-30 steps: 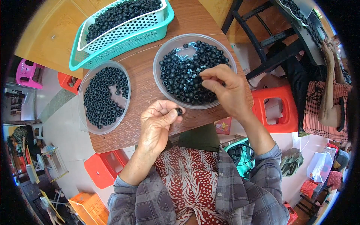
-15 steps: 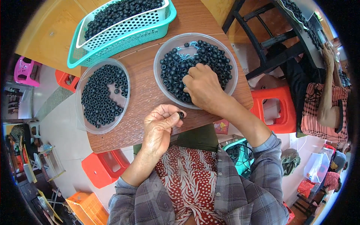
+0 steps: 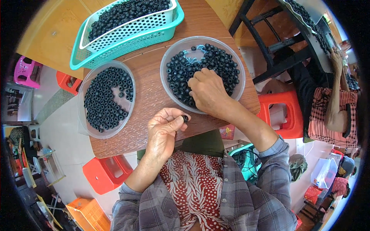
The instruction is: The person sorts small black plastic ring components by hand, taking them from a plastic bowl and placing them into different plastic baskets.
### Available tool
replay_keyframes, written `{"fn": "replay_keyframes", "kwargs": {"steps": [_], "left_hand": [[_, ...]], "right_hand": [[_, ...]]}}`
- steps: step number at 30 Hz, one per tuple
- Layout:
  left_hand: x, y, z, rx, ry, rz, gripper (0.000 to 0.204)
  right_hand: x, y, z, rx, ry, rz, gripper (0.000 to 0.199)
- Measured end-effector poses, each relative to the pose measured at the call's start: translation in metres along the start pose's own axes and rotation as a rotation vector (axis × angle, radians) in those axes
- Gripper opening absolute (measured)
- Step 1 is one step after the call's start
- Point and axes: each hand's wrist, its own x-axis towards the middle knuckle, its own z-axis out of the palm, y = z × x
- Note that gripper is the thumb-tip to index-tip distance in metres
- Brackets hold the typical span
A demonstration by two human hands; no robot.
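Observation:
My left hand (image 3: 163, 127), above the near edge of the table, pinches one black bead (image 3: 185, 118) between thumb and forefinger. My right hand (image 3: 210, 88) reaches into the right-hand clear round tub (image 3: 165, 90), its fingers curled down among black beads (image 3: 223, 67). Its fingertips and anything in them are hidden. A loop of pale blue, shiny string or small beading (image 3: 194, 60) lies on the beads at the tub's far side. To the left, a second clear tub (image 3: 133, 98) holds a layer of ring-like black beads (image 3: 101, 100).
At the table's far side, a white perforated basket (image 3: 131, 29) full of black beads sits in a turquoise basket (image 3: 123, 50). Red stools (image 3: 104, 177) flank the wooden table (image 3: 148, 69). On the right, a person in a checked top (image 3: 331, 115) works at another table with dark beads.
The view has shifted very slightly. Both hands keep nearly the same pose, the left still pinching the bead and the right still in the tub.

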Motion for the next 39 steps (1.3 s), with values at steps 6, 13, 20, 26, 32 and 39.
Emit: {"fn": "replay_keyframes", "kwargs": {"steps": [6,13,20,26,32,39], "left_hand": [[0.0,0.006,-0.001,-0.013,-0.004,-0.001,0.008],[0.004,0.007,0.002,-0.022,-0.009,0.031,0.008],[0.005,0.003,0.0,-0.01,-0.033,0.004,0.008],[0.003,0.004,-0.001,-0.028,-0.025,0.01,0.007],[0.003,0.009,-0.002,-0.023,-0.003,0.039,0.008],[0.009,0.022,0.015,-0.028,-0.062,0.075,0.012]], "right_hand": [[-0.01,0.007,0.002,0.052,0.083,-0.002,0.009],[-0.007,0.001,-0.006,0.073,0.057,-0.037,0.01],[0.002,-0.002,-0.004,-0.022,-0.088,0.034,0.013],[0.007,-0.002,0.005,-0.065,-0.153,-0.016,0.011],[-0.005,0.004,-0.003,0.071,0.044,-0.047,0.009],[-0.021,0.013,-0.021,0.863,0.129,0.466,0.009]]}}
